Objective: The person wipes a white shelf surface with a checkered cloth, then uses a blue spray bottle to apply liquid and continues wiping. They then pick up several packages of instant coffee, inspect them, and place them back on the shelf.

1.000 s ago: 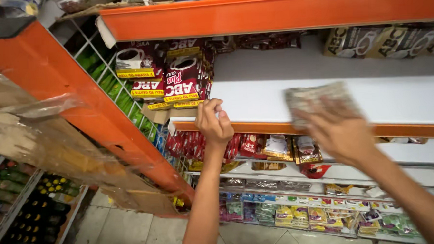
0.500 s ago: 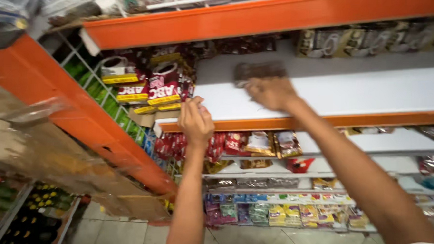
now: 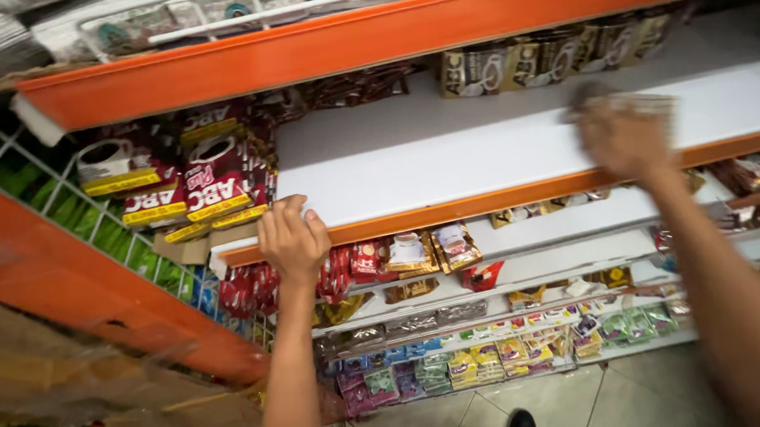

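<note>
My left hand [image 3: 293, 239] grips the orange front edge of a white shelf [image 3: 446, 164], fingers curled over the lip. Just left of it, red and yellow coffee sachet packs [image 3: 192, 183] hang over the shelf's end. My right hand [image 3: 623, 135] is raised over the right part of the same shelf, blurred by motion, and holds a flat greyish packet [image 3: 649, 104]. Brown and gold sachet packs [image 3: 552, 56] stand in a row at the back of the shelf, above that hand.
An orange shelf front [image 3: 372, 39] runs overhead. Lower shelves [image 3: 560, 223] carry red, gold, green and blue sachets. An orange upright [image 3: 101, 285] slants at left, with a wire grid and green packs behind it. Tiled floor [image 3: 593, 401] lies below.
My right hand has swung with the packet from left to right across the white shelf. The left hand keeps its hold on the shelf edge. The view has shifted.
</note>
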